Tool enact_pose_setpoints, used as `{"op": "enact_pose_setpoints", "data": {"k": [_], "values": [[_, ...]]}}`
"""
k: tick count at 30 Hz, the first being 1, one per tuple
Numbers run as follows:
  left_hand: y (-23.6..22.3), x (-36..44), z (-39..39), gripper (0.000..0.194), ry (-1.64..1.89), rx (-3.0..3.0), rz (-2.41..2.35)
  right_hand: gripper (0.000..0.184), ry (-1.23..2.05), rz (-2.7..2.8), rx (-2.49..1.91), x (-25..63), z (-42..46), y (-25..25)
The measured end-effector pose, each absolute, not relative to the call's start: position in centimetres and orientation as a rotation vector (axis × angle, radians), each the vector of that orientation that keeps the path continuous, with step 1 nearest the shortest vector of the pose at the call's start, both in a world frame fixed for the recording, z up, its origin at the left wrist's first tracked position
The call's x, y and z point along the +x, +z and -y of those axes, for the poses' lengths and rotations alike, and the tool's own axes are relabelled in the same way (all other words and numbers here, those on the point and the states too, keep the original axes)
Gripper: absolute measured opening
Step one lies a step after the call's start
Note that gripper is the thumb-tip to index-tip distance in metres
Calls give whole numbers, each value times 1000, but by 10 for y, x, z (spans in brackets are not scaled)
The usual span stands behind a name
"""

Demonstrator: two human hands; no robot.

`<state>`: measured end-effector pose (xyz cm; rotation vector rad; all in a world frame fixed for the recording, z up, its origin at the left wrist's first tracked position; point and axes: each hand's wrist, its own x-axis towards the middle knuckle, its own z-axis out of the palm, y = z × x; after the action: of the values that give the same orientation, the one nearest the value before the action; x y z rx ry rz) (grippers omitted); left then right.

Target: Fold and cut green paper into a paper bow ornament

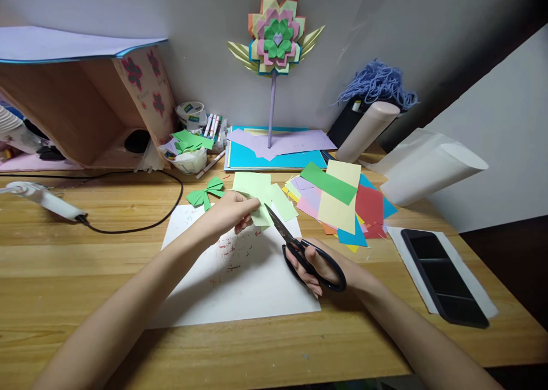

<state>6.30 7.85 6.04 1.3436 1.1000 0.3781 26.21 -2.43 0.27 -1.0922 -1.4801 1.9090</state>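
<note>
My left hand (240,210) pinches a piece of pale green paper (262,214) above a white sheet (240,298) on the desk. In my right hand (311,263) is a pair of black-handled scissors (295,244), fingers through the handles, with the tips pointing up and left at the paper's right edge. Whether the blades touch the paper I cannot tell. Another pale green sheet (252,181) lies behind my left hand, and a smaller pale green piece (284,202) is to its right. A folded dark green paper bow (206,194) rests left of my left hand.
Coloured paper scraps (338,198) pile up at the right, near a phone (443,276) and white paper rolls (432,170). A paper flower (277,39) stands at the back. Left are a cardboard box (145,93), a tub of scraps (190,160) and a cabled white device (49,200).
</note>
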Motion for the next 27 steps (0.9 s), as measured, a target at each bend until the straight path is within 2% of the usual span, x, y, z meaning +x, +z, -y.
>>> {"op": "enact_pose_setpoints", "data": {"k": [16,27], "values": [[63,66,-69,39,341,1554,-1186,70,1962,1464,-1067,257,25,-2],[59,68,-71,36,343,1456,-1193,71,1965,1419,-1034,256,25,-7]]}}
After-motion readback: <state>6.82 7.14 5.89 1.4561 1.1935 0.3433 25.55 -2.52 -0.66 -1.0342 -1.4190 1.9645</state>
